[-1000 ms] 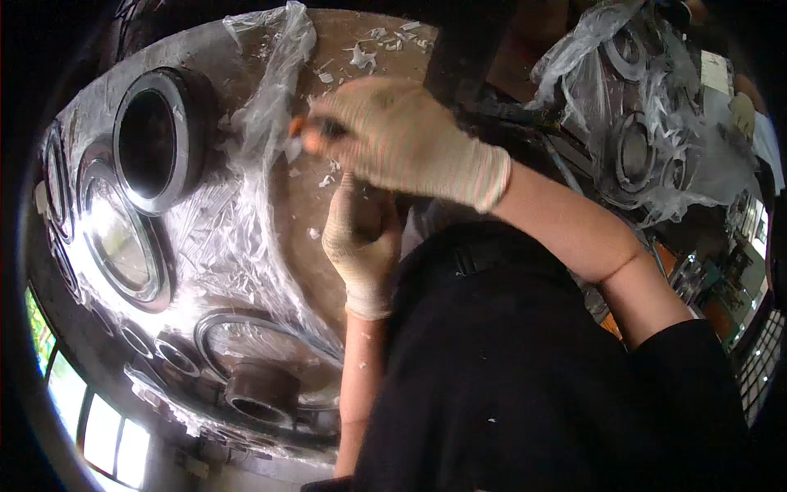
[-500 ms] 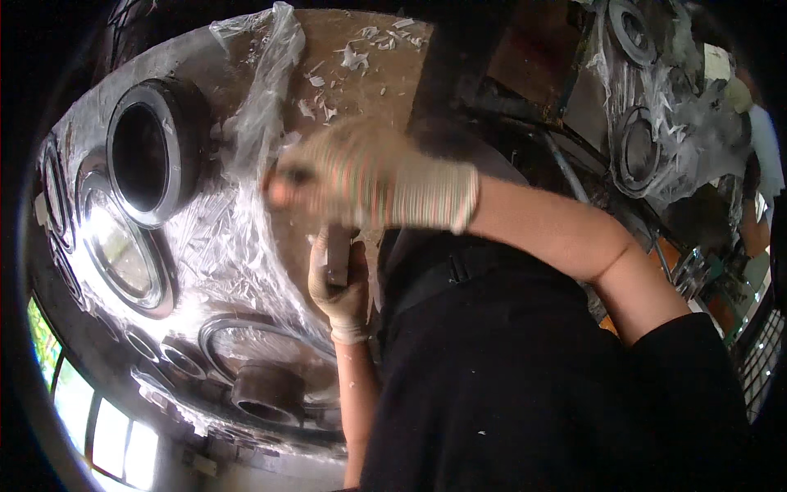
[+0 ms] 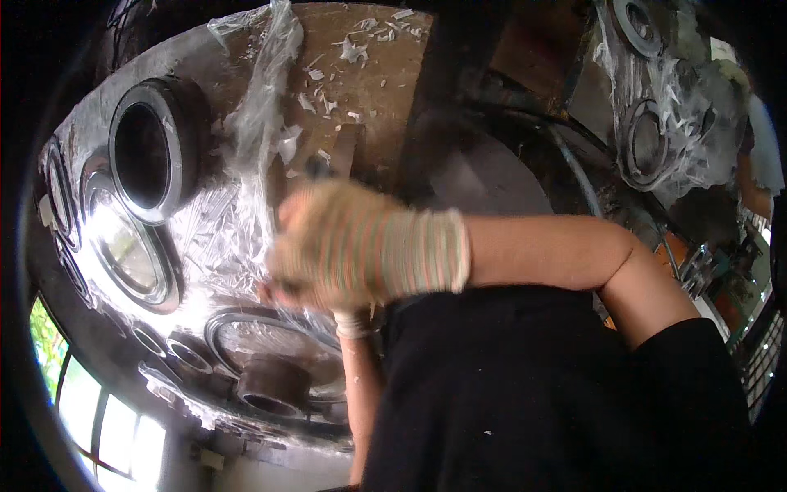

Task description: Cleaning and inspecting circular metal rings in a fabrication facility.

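We logged the right hand (image 3: 348,246) curled closed around a blurred dark-and-orange tool (image 3: 287,288). Left hand (image 3: 352,324) mostly hidden; we couldn't tell its grip. Dark strip (image 3: 345,152) showed beyond the right hand, over the surface (image 3: 381,139); we judged it light, stiff, best gripped along its edges.

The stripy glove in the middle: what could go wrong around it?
The right hand is blurred and hides most of the left hand, so the two might bump. The clear plastic sheet lies crinkled close by, so it could perhaps get snagged. And the small white scraps on the brown worktop might get brushed about.
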The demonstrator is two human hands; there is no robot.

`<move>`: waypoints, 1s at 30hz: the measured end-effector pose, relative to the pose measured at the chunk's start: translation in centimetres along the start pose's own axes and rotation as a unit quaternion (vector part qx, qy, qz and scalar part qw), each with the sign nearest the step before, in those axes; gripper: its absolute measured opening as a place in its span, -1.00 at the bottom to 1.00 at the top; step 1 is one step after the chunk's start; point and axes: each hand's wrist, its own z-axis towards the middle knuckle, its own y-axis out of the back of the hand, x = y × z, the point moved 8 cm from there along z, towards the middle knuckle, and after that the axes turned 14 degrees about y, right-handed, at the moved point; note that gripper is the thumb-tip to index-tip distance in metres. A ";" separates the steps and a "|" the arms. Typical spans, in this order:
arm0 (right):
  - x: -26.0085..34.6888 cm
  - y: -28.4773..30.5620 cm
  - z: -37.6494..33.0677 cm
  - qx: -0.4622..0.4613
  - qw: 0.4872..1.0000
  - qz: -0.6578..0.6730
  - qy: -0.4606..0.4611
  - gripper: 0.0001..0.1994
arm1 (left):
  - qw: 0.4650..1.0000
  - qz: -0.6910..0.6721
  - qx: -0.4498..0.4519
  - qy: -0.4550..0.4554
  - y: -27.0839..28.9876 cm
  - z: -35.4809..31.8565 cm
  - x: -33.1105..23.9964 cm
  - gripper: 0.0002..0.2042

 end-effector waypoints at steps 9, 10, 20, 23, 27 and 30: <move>-18.7 -4.3 -4.5 -0.321 0.884 0.273 -0.201 -0.51 | 0.985 0.166 -0.034 -0.046 2.2 -0.3 2.6 -0.54; -18.8 -5.3 -4.3 -0.317 0.886 0.273 -0.198 -0.51 | 0.988 0.136 -0.007 -0.066 1.3 -0.6 1.2 -0.50; -17.6 -4.8 -5.0 -0.448 0.815 0.319 -0.181 -0.40 | 0.975 0.087 0.109 0.171 -3.1 -0.7 -8.7 -0.30; -12.6 -2.8 -4.8 -0.469 0.807 0.317 -0.166 -0.53 | 0.972 0.092 0.144 0.163 -5.3 0.5 -9.7 -0.31; 0.7 0.2 -2.4 -0.359 0.924 -0.078 0.107 -0.74 | 0.712 0.652 0.022 -0.259 -5.5 0.6 -7.7 -0.34; 1.2 -0.5 -1.4 -0.423 0.869 -0.203 0.158 -0.85 | 0.866 0.468 0.029 -0.174 -5.4 2.4 -7.7 -0.37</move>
